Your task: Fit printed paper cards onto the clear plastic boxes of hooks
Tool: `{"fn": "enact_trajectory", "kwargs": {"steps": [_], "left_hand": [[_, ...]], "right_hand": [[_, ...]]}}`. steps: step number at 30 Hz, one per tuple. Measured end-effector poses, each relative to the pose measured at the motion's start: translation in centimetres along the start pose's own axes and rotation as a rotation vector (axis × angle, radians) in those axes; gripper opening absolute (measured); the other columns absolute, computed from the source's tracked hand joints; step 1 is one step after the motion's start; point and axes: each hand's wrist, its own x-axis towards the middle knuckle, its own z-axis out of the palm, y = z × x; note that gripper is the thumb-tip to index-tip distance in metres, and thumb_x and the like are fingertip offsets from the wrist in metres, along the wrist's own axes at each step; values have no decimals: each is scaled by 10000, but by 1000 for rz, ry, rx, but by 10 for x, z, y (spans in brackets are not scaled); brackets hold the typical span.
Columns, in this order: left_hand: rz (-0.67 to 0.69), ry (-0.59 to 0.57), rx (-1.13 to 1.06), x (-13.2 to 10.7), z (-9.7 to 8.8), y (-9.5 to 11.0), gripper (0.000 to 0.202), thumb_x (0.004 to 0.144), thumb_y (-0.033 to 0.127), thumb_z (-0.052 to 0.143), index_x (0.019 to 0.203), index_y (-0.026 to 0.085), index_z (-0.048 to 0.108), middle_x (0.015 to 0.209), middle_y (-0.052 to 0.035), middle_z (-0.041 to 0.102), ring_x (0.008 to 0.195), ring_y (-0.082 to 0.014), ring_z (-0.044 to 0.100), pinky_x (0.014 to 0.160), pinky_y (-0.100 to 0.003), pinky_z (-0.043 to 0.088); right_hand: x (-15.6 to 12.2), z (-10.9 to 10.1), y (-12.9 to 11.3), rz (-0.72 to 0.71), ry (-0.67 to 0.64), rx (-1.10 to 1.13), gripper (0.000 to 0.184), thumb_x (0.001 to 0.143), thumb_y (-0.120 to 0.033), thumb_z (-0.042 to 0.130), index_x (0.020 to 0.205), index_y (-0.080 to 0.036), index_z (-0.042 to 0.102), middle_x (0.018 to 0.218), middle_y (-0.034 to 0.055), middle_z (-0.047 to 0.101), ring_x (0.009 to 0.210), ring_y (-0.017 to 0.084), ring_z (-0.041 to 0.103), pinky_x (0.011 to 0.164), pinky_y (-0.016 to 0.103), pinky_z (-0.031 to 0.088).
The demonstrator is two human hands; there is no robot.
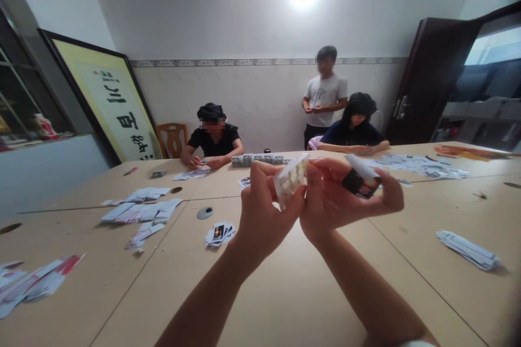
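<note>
Above the table, my left hand (262,203) grips a small translucent plastic case (291,180) with rows of pale yellowish marks or pieces on it. My right hand (331,203) is beside it, its thumb against the case's right edge. Between the fingers of that hand is a dark printed card (360,184) with an orange-red picture and a curled white sheet at its top. Both wrists are close together. A small pile of similar printed cards (220,233) lies on the table left of my forearms.
Paper strips (140,211) lie in heaps at left, with a folded bundle (468,249) at right. Stacked small cases (256,159) stand along the far side. Two people (214,143) (352,130) sit across the table (301,293); another person (325,92) stands behind.
</note>
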Motion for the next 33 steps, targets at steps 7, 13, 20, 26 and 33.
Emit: {"fn": "enact_trajectory", "kwargs": {"steps": [7,13,20,26,33], "left_hand": [[11,5,-4,0,0,-1,407,772,154,768,976,246,428,711,83,678,553,-83,671,457,-116,524],[19,20,51,4,-5,-1,424,751,151,786,952,237,422,677,88,651,515,-82,663,433,-107,505],[-103,-59,-92,7,-9,-2,444,775,166,779,981,250,394,770,71,664,586,-125,715,452,-171,585],[-194,-91,-196,9,-10,-3,434,795,194,768,992,264,388,755,73,651,553,-130,694,431,-204,593],[-203,-108,-138,12,-14,-3,431,786,203,775,975,259,392,776,52,660,586,-125,684,465,-201,587]], "right_hand": [[0,-1,0,18,-23,-25,527,813,-50,659,1169,-354,417,1194,30,352,649,91,637,639,370,635],[-5,-4,13,-58,-49,-89,515,803,-130,688,1207,-322,433,1180,33,314,634,66,620,585,319,625],[3,-6,14,-44,-105,23,562,801,-55,653,1225,-311,386,1065,-4,467,642,80,630,663,316,617],[2,-9,18,110,-204,13,616,803,-140,669,1235,-349,283,838,-64,604,699,146,663,694,350,611],[6,-13,18,431,-320,83,698,763,-200,728,1252,-345,250,835,-77,637,725,147,673,746,356,601]]}}
